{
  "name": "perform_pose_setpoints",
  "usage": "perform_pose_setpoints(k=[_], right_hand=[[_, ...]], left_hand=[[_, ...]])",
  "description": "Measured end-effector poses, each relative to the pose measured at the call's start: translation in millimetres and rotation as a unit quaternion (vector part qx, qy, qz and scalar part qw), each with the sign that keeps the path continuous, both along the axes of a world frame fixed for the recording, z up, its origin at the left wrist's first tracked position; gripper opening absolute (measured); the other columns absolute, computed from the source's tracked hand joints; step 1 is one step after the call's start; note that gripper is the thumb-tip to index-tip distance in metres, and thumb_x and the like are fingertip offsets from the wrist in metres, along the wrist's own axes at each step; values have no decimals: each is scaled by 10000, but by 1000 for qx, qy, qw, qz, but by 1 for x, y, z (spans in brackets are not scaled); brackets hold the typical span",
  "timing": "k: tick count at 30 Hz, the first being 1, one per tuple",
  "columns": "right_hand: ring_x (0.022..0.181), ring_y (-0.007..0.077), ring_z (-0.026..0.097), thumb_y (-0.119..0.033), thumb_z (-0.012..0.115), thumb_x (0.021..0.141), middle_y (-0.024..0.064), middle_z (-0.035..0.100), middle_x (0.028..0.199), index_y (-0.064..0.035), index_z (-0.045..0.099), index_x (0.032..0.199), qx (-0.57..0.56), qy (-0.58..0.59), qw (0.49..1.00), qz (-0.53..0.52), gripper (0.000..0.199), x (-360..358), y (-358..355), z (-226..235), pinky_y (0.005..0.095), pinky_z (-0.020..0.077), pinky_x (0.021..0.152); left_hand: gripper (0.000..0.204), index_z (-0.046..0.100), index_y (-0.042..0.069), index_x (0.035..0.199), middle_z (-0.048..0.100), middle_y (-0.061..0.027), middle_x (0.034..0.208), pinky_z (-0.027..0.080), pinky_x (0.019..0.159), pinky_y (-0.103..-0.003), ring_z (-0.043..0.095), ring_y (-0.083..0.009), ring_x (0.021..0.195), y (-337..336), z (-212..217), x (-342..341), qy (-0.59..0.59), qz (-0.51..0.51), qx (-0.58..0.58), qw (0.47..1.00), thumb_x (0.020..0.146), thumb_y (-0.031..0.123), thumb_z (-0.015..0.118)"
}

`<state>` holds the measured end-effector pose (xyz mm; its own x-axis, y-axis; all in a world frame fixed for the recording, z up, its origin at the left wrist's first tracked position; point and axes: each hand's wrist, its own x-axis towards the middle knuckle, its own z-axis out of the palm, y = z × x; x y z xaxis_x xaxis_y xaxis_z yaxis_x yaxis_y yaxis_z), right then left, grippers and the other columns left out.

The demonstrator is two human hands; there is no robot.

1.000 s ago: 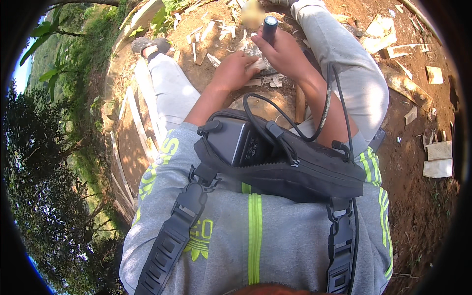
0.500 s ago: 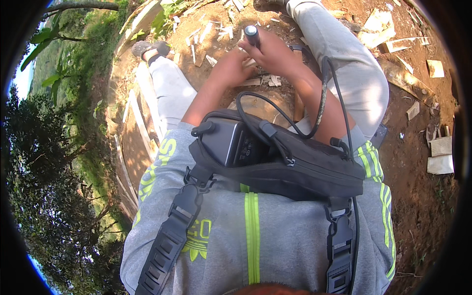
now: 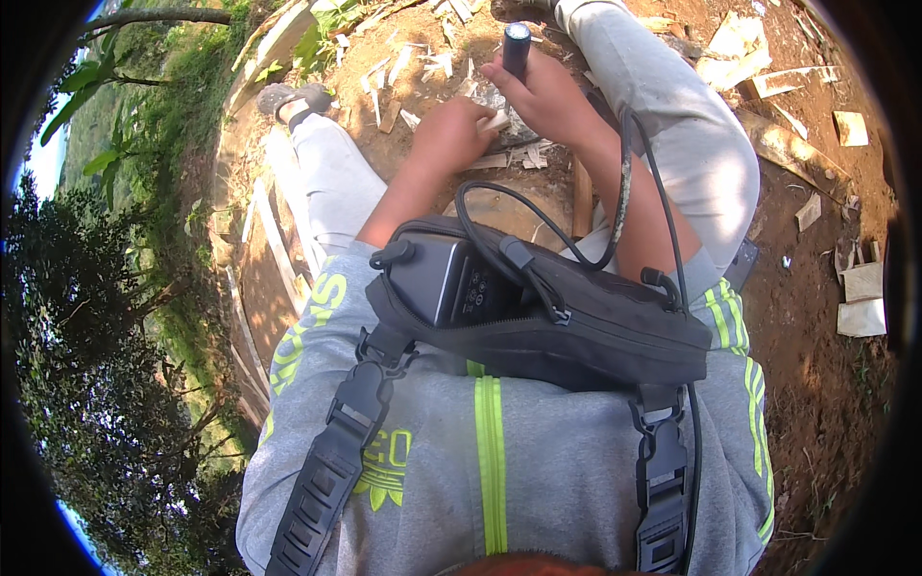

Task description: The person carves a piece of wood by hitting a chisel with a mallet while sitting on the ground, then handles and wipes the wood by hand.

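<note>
Between legs (image 3: pixel 672 163), right hand (image 3: pixel 552 101) curled

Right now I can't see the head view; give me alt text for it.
The right hand grips a dark cylindrical handle, and the left hand holds a small pale wood piece nearby. Wood scraps litter the brown ground; a black pouch lies across the grey jacket.

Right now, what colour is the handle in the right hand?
The handle looks dark, nearly black, with a paler end; head view.
</note>
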<state>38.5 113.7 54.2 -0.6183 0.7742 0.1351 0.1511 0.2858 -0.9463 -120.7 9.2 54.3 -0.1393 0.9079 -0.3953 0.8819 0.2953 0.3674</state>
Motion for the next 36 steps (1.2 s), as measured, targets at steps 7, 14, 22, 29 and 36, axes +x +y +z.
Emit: perform_pose_setpoints(k=[7,14,22,29,36], right_hand=[[755,209,582,-367,684,1082,63,626,812,-31,636,1011,-8,-8,1000,6,347,0,0,5,395,480,736],[782,193,607,-362,683,1082,60,652,837,-28,657,1055,-6,-17,1000,13,337,1,0,7,383,489,749],[826,153,648,-356,725,1059,44,685,871,-16,682,1114,-12,-18,1000,-10,347,5,5,-1,362,530,791],[869,158,702,-351,729,1054,56,770,1022,-61,730,1237,-37,-181,981,-52,343,18,22,14,354,556,815],[931,146,751,-315,660,1064,112,781,1139,-116,746,1334,-304,86,947,59,346,41,20,33,303,609,789]], left_hand=[[255,850,209,1161,770,-133,1101,599,908,-487,750,-347,1039,-5,-19,-4,14,-14,44,999,937,288,756],[265,849,217,1173,770,-127,1109,595,923,-482,743,-339,1063,-5,-15,-3,15,-10,30,999,944,303,745],[288,832,148,1172,768,-161,1083,586,918,-502,738,-363,1056,-3,-16,3,-16,18,37,999,928,286,763],[363,777,40,1197,738,-199,1090,552,948,-528,701,-416,1093,-16,-29,9,11,-33,94,995,915,269,780],[361,765,57,1232,719,-189,1117,554,947,-516,697,-406,1057,-20,-38,2,-52,40,151,986,942,271,757]])
